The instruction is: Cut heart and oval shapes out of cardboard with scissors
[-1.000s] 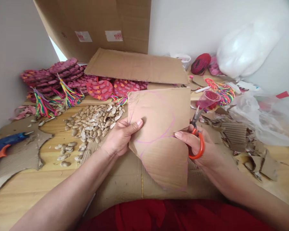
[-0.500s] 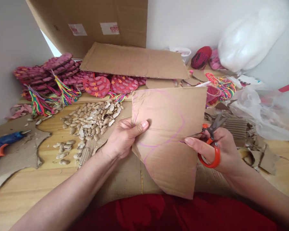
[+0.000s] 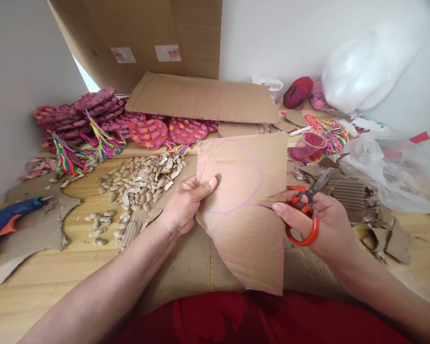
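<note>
In the middle I hold up a flat piece of cardboard [image 3: 243, 172] with purple curved outlines drawn on it. My left hand [image 3: 186, 203] grips its left edge, thumb on the front and fingers behind. At the right side, a slit runs in from the edge towards the purple line. My right hand [image 3: 318, 220] pinches the cardboard beside this slit between thumb and fingers. Orange-handled scissors [image 3: 312, 229] hang on the same hand, their dark blades pointing up and right, away from the cardboard.
Peanut shells [image 3: 143, 181] lie at centre left, near a blue glue gun [image 3: 12, 222] on a cardboard scrap [image 3: 39, 239]. Decorated red pieces [image 3: 148, 134] with tassels are stacked behind. A cardboard sheet [image 3: 204, 98], a pink cup [image 3: 308, 145], plastic bags [image 3: 387, 162] and scraps [image 3: 397, 239] surround the hands.
My right hand has moved a little left with the scissors. The cardboard's right side has turned and looks narrower, the slit gapes wider, and the pink cup shows more fully.
</note>
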Motion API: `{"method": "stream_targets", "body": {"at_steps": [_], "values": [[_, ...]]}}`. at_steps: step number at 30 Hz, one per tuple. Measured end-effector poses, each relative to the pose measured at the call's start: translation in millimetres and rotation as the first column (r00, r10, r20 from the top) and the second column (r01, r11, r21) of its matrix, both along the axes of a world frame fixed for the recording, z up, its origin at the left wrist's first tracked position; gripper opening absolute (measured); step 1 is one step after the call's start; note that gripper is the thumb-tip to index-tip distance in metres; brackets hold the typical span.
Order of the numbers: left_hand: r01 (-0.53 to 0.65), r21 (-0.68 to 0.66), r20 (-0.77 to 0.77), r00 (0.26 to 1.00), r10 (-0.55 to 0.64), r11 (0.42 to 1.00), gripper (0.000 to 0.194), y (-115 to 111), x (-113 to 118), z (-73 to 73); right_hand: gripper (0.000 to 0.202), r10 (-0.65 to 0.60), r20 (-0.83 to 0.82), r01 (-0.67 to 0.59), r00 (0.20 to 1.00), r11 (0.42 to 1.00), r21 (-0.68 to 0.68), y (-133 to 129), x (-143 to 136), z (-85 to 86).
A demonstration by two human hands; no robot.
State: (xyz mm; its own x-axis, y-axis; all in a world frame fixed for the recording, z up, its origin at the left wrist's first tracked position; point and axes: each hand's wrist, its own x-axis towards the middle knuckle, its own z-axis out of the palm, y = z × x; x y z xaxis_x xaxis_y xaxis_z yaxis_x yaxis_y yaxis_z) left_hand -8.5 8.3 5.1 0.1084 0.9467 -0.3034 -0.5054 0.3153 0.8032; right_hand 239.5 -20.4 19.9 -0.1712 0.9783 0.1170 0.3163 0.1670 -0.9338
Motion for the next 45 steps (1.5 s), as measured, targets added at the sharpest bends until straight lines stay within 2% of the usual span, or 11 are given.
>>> {"method": "stream_targets", "body": {"at_steps": [7, 12, 17, 19, 23, 27, 33, 37, 39, 42, 45], "values": [[0.039, -0.051, -0.019, 0.999, -0.04, 0.998, 0.025, 3, -3, -1.8, 0.038, -0.05, 0.424, -0.21, 0.904, 0.813, 0.543, 2, 4, 13.4], [0.118, -0.086, -0.036, 0.992, -0.121, 0.989, 0.023, 4, -10, -2.7, 0.055, 0.17, 0.544, -0.508, 0.822, 0.651, 0.564, 16, 9, 31.8], [0.128, -0.09, -0.058, 0.989, -0.134, 0.988, 0.024, 3, -10, 2.1, 0.052, 0.271, 0.618, -0.636, 0.738, 0.584, 0.504, 19, 17, 46.2], [0.122, -0.084, -0.054, 0.99, -0.127, 0.989, 0.024, 1, -8, 4.7, 0.051, 0.235, 0.588, -0.583, 0.774, 0.628, 0.516, 12, 16, 44.9], [0.101, -0.048, -0.046, 0.994, -0.103, 0.994, 0.026, -3, -2, 9.4, 0.031, 0.008, 0.31, -0.152, 0.951, 0.882, 0.446, -9, 3, 30.1], [0.052, 0.017, -0.079, 0.996, -0.05, 0.999, 0.034, -2, -5, 14.3, 0.013, -0.064, 0.036, 0.055, 0.997, 0.976, 0.212, -20, -1, 20.5], [-0.239, 0.184, -0.202, 0.94, 0.274, 0.954, 0.027, 10, -26, 16.3, 0.024, -0.347, -0.207, 0.375, 0.915, 0.92, 0.112, 9, 64, 11.8], [-0.009, 0.065, -0.179, 0.984, 0.021, 0.998, 0.034, 8, -20, 5.9, 0.013, -0.389, 0.178, 0.374, 0.904, 0.92, 0.115, 37, 98, 2.1], [0.003, 0.044, -0.175, 0.984, 0.005, 0.999, 0.037, 7, -20, 2.0, 0.012, -0.534, 0.451, 0.395, 0.715, 0.841, 0.369, 47, 108, 4.4], [0.037, 0.017, -0.202, 0.979, -0.033, 0.999, 0.033, 8, -25, 0.1, 0.025, -0.688, 0.528, 0.409, 0.499, 0.723, 0.556, 52, 111, 12.6], [0.083, 0.017, -0.205, 0.976, -0.077, 0.996, 0.03, 10, -29, 0.7, 0.023, -0.549, 0.366, 0.464, 0.752, 0.834, 0.298, 43, 86, 14.0]]}}
